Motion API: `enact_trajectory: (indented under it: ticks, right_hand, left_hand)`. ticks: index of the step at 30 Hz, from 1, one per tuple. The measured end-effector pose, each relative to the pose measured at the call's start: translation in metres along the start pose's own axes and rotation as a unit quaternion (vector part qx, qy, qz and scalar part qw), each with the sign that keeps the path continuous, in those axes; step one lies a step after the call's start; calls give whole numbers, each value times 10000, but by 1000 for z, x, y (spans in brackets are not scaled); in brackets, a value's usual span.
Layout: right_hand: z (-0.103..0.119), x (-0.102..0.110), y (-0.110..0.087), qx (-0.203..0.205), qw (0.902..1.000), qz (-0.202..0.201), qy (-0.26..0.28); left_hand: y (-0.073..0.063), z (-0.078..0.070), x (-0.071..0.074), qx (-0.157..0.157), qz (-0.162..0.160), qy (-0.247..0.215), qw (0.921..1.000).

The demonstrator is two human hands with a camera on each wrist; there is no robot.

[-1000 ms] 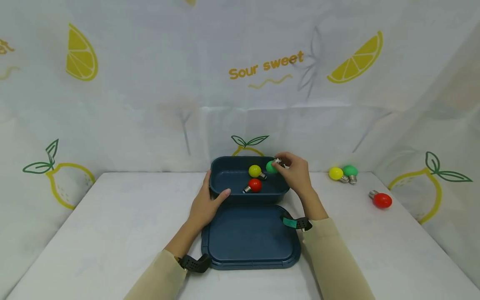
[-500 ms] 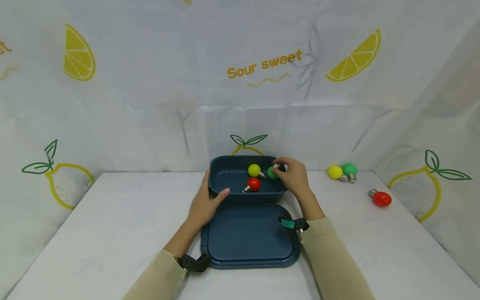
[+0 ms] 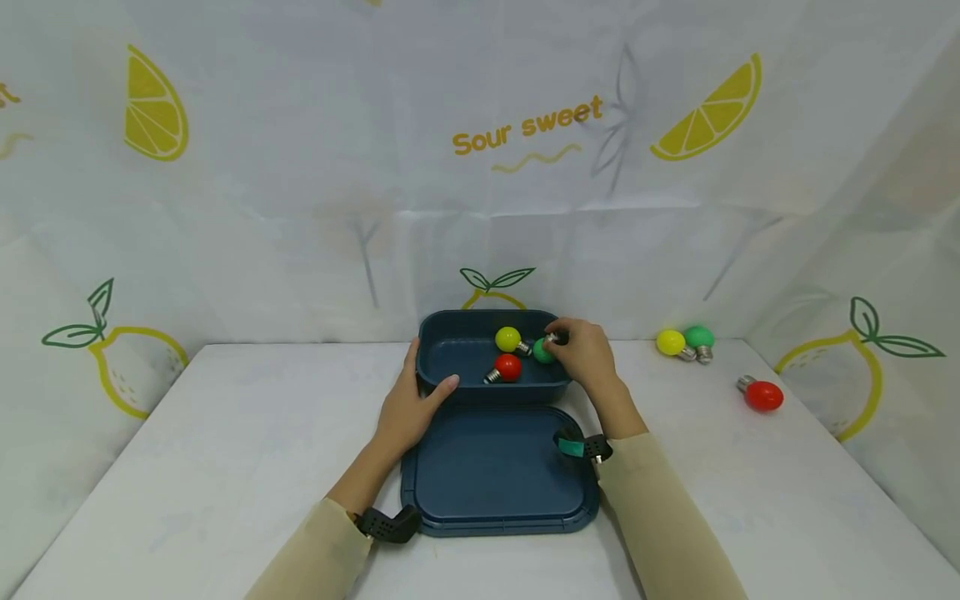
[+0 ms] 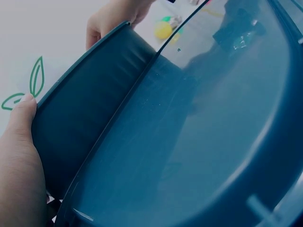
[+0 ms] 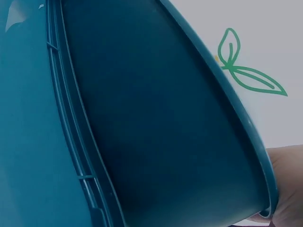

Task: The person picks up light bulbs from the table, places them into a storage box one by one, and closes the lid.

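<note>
A dark blue plastic box (image 3: 487, 395) stands open-topped at the back of the table. My left hand (image 3: 407, 410) grips its left front corner, thumb over the front and fingers along the side. Over the box's right end, my right hand (image 3: 588, 354) pinches a green bulb (image 3: 542, 352) by its metal base, the coloured end pointing down inside. A yellow bulb (image 3: 507, 338) and a red bulb (image 3: 508, 367) lie on the box floor beside it. In the right wrist view the box's front wall (image 5: 161, 113) hides the bulbs and most of that hand.
The matching blue lid (image 3: 501, 471) lies flat directly in front of the box, under both wrists. Off to the right are another yellow bulb (image 3: 670, 342) and green bulb (image 3: 699, 337) side by side, and a red bulb (image 3: 764, 397). A white printed sheet (image 3: 300, 208) rises behind the table.
My right hand has lowered the green bulb from the box's rim down into its right end, close to the yellow bulb. The left hand stays at the box's corner.
</note>
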State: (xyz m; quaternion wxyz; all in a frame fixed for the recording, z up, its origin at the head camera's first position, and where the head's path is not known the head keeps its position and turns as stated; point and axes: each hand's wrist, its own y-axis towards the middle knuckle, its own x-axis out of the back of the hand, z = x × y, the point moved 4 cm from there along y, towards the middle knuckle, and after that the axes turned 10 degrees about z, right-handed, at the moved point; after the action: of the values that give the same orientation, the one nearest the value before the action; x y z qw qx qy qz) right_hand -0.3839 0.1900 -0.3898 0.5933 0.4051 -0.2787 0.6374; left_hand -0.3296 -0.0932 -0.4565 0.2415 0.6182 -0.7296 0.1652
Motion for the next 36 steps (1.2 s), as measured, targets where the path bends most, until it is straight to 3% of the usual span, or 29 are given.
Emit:
enact_trajectory:
  ticks: [7, 14, 22, 31, 36]
  right_hand:
    - [0, 2, 0, -140, 9997, 143, -156]
    - [0, 7, -1, -27, 9995, 221, -225]
    - [-1, 10, -5, 122, 9995, 258, 100]
    - [-11, 37, -18, 385, 9965, -426, 613]
    - [-26, 49, -25, 439, 9951, -768, 431]
  left_hand:
    - [0, -1, -1, -18, -5, -33, 10000]
    - [2, -1, -3, -87, 11, -62, 9999]
    - [1, -2, -3, -133, 4, -41, 9999]
    - [0, -2, -3, -173, -38, -55, 9998]
    - [-2, -1, 0, -143, -81, -33, 9999]
